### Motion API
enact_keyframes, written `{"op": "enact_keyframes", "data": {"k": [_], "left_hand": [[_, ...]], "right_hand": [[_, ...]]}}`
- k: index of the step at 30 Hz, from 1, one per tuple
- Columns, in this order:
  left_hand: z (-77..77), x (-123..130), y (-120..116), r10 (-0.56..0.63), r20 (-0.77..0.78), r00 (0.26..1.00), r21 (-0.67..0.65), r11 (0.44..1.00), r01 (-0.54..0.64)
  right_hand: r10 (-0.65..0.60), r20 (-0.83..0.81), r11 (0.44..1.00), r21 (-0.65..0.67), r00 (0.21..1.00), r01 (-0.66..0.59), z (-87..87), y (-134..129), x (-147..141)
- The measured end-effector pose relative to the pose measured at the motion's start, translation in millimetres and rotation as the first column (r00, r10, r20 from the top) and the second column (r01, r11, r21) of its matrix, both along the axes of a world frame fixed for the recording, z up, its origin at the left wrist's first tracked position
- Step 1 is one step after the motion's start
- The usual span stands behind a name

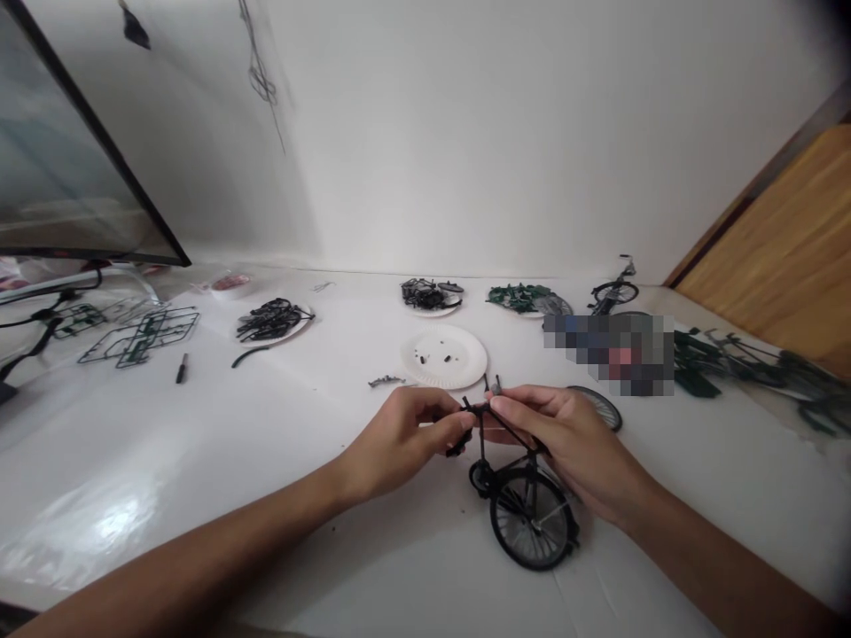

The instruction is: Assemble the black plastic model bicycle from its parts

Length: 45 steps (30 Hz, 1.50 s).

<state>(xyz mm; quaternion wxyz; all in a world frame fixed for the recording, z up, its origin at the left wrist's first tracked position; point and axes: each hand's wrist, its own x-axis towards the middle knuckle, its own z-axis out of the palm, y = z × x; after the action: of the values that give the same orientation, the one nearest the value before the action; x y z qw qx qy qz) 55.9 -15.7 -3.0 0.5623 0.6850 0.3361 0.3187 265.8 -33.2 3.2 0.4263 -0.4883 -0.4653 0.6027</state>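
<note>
Both hands hold a small black model bicycle frame above the white table top. My left hand pinches its front end, near the head of the frame. My right hand grips the top tube from the other side. A spoked rear wheel with a grey tyre is fitted to the frame and rests on the table below my hands. A loose wheel lies partly hidden behind my right hand. Just beyond the hands sits a white paper plate holding several small dark parts.
Further plates of black and green model parts stand along the back wall. A finished model bicycle stands at the back right. Green parts sprues and a small screwdriver lie at left, below a monitor.
</note>
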Motion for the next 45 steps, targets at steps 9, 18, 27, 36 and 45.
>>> {"op": "enact_keyframes", "data": {"k": [9,18,27,36,45], "left_hand": [[2.2,1.8,-2.8,0.029,-0.021,0.999,-0.010,1.000,-0.029],[4.6,0.3,0.3,0.057,-0.064,0.996,0.118,0.992,-0.050],[7.8,-8.4,6.2,0.144,-0.232,0.962,0.503,0.864,-0.009],[0.9,-4.8,2.1,0.172,-0.232,0.957,0.500,0.866,-0.034],[27.7,-51.3,46.0,0.113,-0.347,0.931,0.454,0.889,0.061]], "right_hand": [[0.100,-0.061,0.994,-0.038,0.993,-0.102,-2.4,-3.2,-3.5],[0.034,-0.007,0.999,-0.036,0.999,-0.034,-1.8,-1.5,-2.2],[0.070,-0.040,0.995,-0.064,0.997,-0.072,-6.8,1.7,0.2],[0.164,-0.037,0.982,-0.085,0.986,-0.167,-8.9,-0.2,-1.4],[0.239,0.045,0.962,-0.151,0.970,-0.229,0.9,-7.0,-7.6]]}}
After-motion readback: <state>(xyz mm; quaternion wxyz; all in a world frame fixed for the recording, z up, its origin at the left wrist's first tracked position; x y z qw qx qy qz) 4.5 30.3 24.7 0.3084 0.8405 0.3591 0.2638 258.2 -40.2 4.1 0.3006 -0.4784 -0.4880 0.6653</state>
